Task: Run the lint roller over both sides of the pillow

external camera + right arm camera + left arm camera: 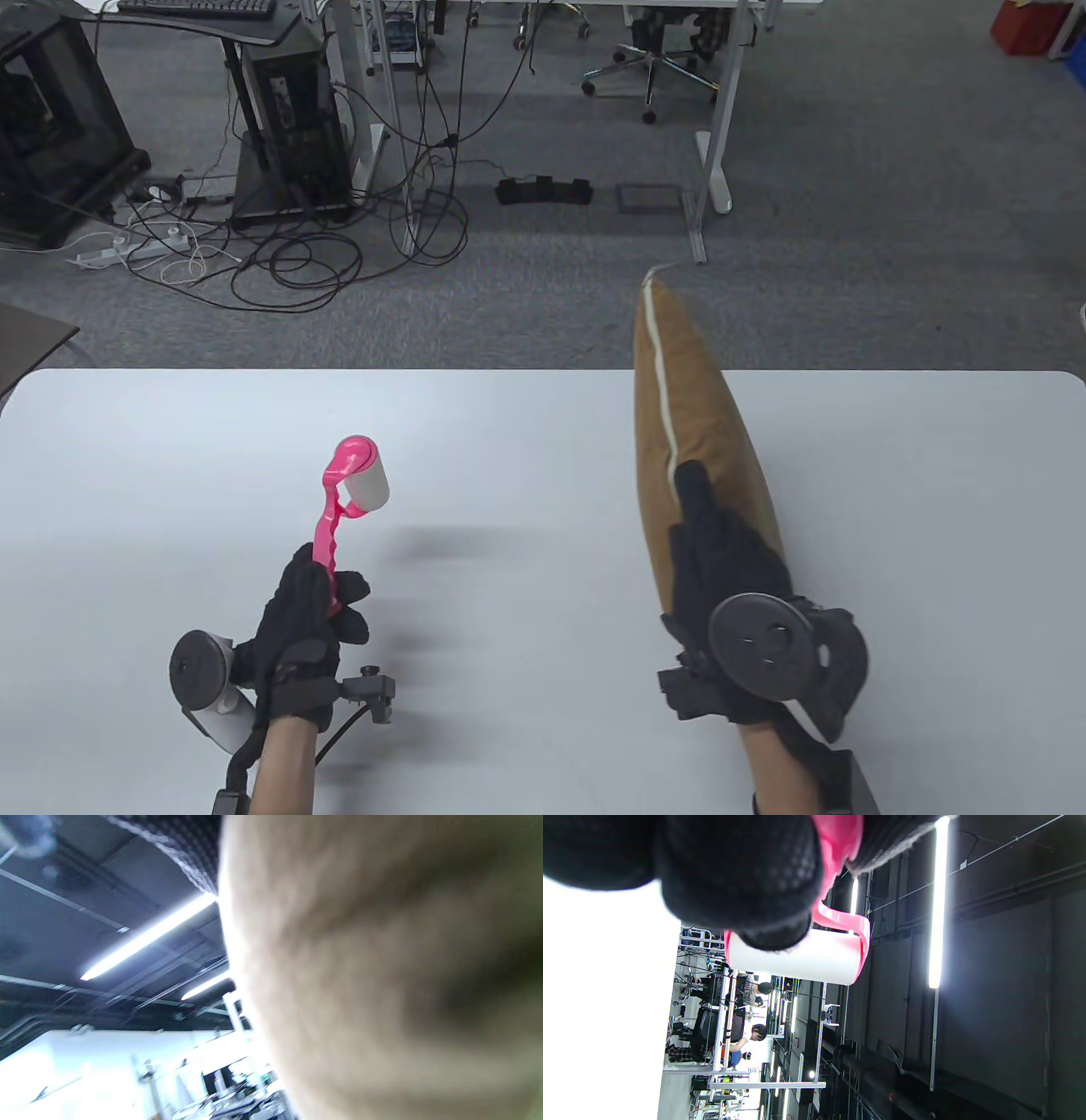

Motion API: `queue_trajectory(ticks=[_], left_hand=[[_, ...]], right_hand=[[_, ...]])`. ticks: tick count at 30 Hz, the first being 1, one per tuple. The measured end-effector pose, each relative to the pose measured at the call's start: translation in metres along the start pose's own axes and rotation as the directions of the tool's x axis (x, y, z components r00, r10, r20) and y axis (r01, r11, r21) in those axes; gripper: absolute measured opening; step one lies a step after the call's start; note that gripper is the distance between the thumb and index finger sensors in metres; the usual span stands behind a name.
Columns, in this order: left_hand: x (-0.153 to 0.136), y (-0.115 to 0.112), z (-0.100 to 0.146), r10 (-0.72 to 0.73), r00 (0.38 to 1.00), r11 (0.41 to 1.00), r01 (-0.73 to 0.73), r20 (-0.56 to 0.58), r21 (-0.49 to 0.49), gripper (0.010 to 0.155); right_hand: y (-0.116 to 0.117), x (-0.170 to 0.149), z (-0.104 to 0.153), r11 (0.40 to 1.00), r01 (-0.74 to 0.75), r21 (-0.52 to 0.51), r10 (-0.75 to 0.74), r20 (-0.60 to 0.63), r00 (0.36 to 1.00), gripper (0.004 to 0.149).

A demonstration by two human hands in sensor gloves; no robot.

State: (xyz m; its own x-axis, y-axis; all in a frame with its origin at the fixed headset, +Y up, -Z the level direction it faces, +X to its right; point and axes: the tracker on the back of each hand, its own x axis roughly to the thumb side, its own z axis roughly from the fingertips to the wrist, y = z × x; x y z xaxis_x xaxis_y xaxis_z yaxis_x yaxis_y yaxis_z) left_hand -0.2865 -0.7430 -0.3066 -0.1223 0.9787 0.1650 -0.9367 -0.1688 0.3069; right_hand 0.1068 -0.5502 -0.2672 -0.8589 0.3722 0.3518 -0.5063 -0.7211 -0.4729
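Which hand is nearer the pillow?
Right. The right hand grips the pillow on edge; the left hand holds the lint roller, well apart.

Black mesh gloves, grey disc trackers, bare forearms.

Table view looks down across table (pixel 543 441); both wrist views tilted ceilingward; left shares lint roller (pixel 797 959), right crowds pillow (pixel 382 984).

no legible text, labels, brand marks, numbers or signs appear in the table view or either wrist view.
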Motion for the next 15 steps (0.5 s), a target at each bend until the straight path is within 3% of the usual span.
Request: queue_trajectory(ticks=[8,11,15], left_hand=[[-0.004,0.016,-0.002,0.026,0.999,0.998,-0.024,-0.026,0.052,0.068],[-0.006,0.020,-0.004,0.025,0.999,0.998,-0.022,-0.042,0.062,0.068],[-0.006,0.023,-0.006,0.004,0.999,0.998,-0.002,-0.039,0.067,0.068]], right_hand=[[0.141,0.065,0.003,0.950,-0.065,0.305,0.027,0.127,0.991,0.057],[0.181,0.078,0.004,0.920,-0.105,0.377,0.054,0.142,0.988,0.057],[0.218,0.084,0.008,0.878,-0.141,0.457,0.086,0.140,0.986,0.057]])
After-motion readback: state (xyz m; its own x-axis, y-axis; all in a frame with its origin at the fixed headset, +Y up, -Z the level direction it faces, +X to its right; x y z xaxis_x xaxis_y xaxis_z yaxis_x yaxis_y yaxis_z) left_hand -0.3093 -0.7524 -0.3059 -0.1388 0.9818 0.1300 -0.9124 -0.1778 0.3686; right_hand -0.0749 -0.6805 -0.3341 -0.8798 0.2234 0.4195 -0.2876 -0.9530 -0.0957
